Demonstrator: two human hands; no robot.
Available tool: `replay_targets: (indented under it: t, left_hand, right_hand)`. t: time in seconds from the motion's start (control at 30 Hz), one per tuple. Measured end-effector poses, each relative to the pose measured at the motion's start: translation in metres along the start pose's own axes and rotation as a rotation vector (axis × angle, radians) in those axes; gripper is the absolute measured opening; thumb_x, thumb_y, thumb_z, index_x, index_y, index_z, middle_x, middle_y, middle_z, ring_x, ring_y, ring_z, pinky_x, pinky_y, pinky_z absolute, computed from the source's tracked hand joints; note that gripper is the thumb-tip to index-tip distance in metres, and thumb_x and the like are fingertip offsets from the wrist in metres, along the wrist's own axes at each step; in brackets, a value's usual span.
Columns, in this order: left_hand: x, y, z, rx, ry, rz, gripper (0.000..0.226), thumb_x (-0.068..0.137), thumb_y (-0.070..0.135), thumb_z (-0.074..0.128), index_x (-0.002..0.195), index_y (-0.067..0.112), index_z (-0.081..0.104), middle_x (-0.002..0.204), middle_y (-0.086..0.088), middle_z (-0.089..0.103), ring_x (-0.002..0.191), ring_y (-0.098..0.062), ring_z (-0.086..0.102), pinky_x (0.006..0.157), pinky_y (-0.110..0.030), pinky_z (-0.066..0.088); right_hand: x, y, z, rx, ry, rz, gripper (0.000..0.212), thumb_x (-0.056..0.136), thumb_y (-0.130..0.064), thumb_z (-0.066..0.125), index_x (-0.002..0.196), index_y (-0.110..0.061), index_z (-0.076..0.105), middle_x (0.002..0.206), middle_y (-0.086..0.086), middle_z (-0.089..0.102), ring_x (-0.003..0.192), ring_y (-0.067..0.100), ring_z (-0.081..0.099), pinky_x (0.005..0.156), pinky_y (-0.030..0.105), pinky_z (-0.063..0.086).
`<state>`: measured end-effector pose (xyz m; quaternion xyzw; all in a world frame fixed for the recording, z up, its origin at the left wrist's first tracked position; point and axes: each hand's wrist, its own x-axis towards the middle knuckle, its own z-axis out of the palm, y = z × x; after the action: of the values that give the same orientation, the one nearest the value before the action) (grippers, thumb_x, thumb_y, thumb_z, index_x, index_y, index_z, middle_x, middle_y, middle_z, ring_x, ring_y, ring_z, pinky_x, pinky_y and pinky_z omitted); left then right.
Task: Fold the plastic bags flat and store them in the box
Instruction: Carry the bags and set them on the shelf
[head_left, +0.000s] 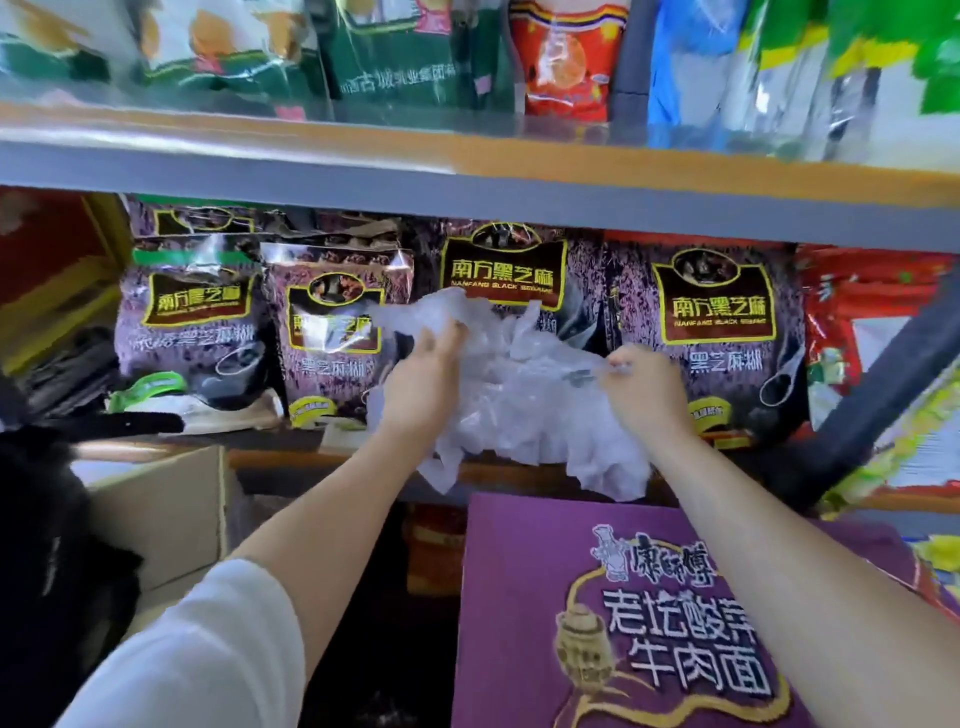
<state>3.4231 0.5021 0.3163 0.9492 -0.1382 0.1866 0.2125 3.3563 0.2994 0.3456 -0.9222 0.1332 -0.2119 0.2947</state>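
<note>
A crumpled clear plastic bag (524, 410) hangs in the air in front of the middle shelf, held between both hands. My left hand (423, 384) grips its left part, fingers curled into the film. My right hand (647, 387) pinches a twisted strip of the bag at its right side. Loose folds of the bag droop below both hands toward the purple noodle box (524, 597), which lies closed right beneath. At the lower left stands a plain cardboard box (171, 514), with little of its inside visible.
Purple black-sesame packets (711, 332) line the middle shelf behind the bag. The grey shelf board (467, 208) runs overhead with more packets on top. Red packaging (852, 332) sits at the right, dark items at the far left.
</note>
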Motion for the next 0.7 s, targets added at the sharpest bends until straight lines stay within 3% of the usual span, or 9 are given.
replay_targets:
  t: [0.07, 0.17, 0.23, 0.3, 0.37, 0.5, 0.57, 0.63, 0.7]
  left_hand:
    - [0.013, -0.006, 0.024, -0.001, -0.077, 0.068, 0.046, 0.089, 0.001, 0.041, 0.133, 0.016, 0.036, 0.127, -0.025, 0.038, 0.065, -0.035, 0.05, 0.048, -0.032, 0.032]
    - [0.014, -0.017, 0.059, 0.088, -0.016, 0.249, 0.033, 0.09, 0.025, 0.04, 0.119, 0.016, 0.054, 0.13, -0.029, 0.043, 0.1, -0.046, 0.053, 0.082, -0.045, 0.042]
    - [0.009, -0.02, 0.072, 0.066, -0.027, 0.389, 0.047, 0.092, 0.046, 0.031, 0.101, 0.012, 0.062, 0.127, -0.028, 0.049, 0.113, -0.051, 0.046, 0.098, -0.049, 0.025]
    - [0.005, -0.021, 0.079, 0.054, -0.126, 0.569, 0.071, 0.09, 0.061, 0.021, 0.105, 0.003, 0.058, 0.125, -0.028, 0.051, 0.118, -0.051, 0.044, 0.103, -0.049, 0.014]
    - [0.005, -0.023, 0.08, 0.075, -0.206, 0.676, 0.081, 0.082, 0.071, 0.027, 0.112, -0.001, 0.05, 0.112, -0.024, 0.058, 0.111, -0.046, 0.052, 0.105, -0.05, 0.013]
    - [0.01, -0.026, 0.09, 0.106, -0.288, 0.517, 0.075, 0.083, 0.039, 0.056, 0.142, 0.006, 0.024, 0.098, -0.017, 0.063, 0.113, -0.043, 0.045, 0.112, -0.041, 0.003]
    - [0.015, -0.023, 0.098, 0.174, -0.271, 0.466, 0.084, 0.085, 0.016, 0.058, 0.146, 0.003, 0.001, 0.091, -0.014, 0.063, 0.111, -0.039, 0.043, 0.114, -0.038, 0.005]
    - [0.024, -0.017, 0.102, 0.22, -0.232, 0.491, 0.076, 0.083, 0.004, 0.052, 0.145, -0.001, 0.009, 0.093, -0.015, 0.062, 0.11, -0.037, 0.043, 0.112, -0.04, 0.015]
    - [0.03, -0.009, 0.109, 0.254, -0.258, 0.517, 0.063, 0.084, 0.006, 0.047, 0.142, 0.001, 0.024, 0.106, -0.015, 0.061, 0.114, -0.035, 0.042, 0.108, -0.041, 0.023]
  right_hand:
    - [0.013, 0.002, 0.017, -0.02, -0.022, 0.105, 0.033, 0.088, -0.011, 0.051, 0.057, -0.011, 0.042, 0.051, 0.002, 0.037, 0.051, 0.018, 0.036, 0.048, 0.029, 0.023]
    - [0.028, 0.011, 0.045, -0.088, -0.096, 0.259, 0.021, 0.089, -0.016, 0.051, 0.068, -0.011, 0.049, 0.066, 0.006, 0.051, 0.064, 0.024, 0.049, 0.052, 0.028, 0.03]
    - [0.036, 0.018, 0.063, -0.146, -0.127, 0.302, 0.019, 0.087, -0.016, 0.051, 0.068, -0.013, 0.047, 0.072, 0.008, 0.051, 0.072, 0.026, 0.052, 0.055, 0.028, 0.033]
    - [0.044, 0.023, 0.078, -0.189, -0.175, 0.322, 0.027, 0.086, -0.017, 0.052, 0.062, -0.015, 0.042, 0.07, 0.007, 0.048, 0.073, 0.026, 0.051, 0.055, 0.028, 0.033]
    - [0.051, 0.023, 0.088, -0.125, -0.218, 0.356, 0.025, 0.085, -0.016, 0.053, 0.062, -0.013, 0.045, 0.069, 0.006, 0.049, 0.07, 0.025, 0.05, 0.054, 0.027, 0.033]
    - [0.052, 0.014, 0.072, 0.284, -0.345, 0.376, 0.006, 0.075, -0.011, 0.068, 0.075, -0.009, 0.062, 0.07, 0.003, 0.055, 0.067, 0.018, 0.053, 0.05, 0.023, 0.038]
    - [0.042, 0.011, 0.055, 0.424, -0.412, 0.349, 0.035, 0.079, -0.012, 0.071, 0.11, -0.012, 0.055, 0.088, -0.001, 0.054, 0.083, 0.012, 0.054, 0.059, 0.015, 0.042]
    - [0.029, 0.014, 0.041, 0.259, -0.47, 0.128, 0.066, 0.08, -0.025, 0.072, 0.134, -0.022, 0.032, 0.107, -0.002, 0.049, 0.106, 0.013, 0.049, 0.075, 0.023, 0.04]
    - [0.019, 0.014, 0.038, -0.058, -0.525, -0.181, 0.076, 0.083, -0.037, 0.066, 0.142, -0.033, 0.019, 0.113, 0.001, 0.055, 0.111, 0.018, 0.052, 0.08, 0.03, 0.045]
